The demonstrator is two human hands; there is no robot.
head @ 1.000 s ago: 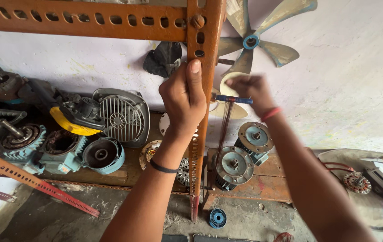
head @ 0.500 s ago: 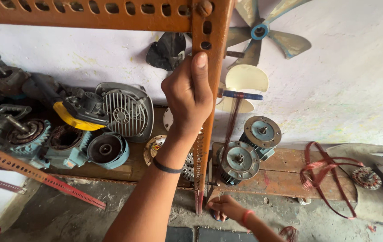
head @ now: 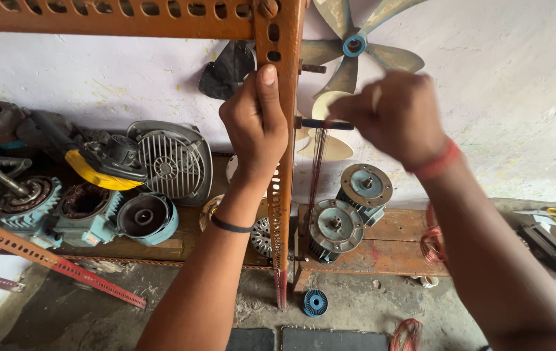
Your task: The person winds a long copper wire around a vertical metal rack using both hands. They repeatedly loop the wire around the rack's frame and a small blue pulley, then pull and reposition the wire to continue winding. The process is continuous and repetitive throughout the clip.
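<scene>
Orange perforated steel upright (head: 286, 162) sits clamped in the left hand (head: 255, 127), fingers wrapped around it, thumb pressed flat. The right hand (head: 398, 117) is closed, blurred, just beside a dark peg (head: 320, 123) carrying thin reddish wire strands (head: 317, 162) hanging below the fingers.

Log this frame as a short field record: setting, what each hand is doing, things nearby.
setting: workshop wall and bench seen from above
left hand: grips the orange perforated upright
right hand: raised by the dark rod sticking out of the upright; blurred, hold unclear
wire: thin reddish strands hang from the rod
nearby: two grey motor end covers, fan blades, small blue spool
</scene>
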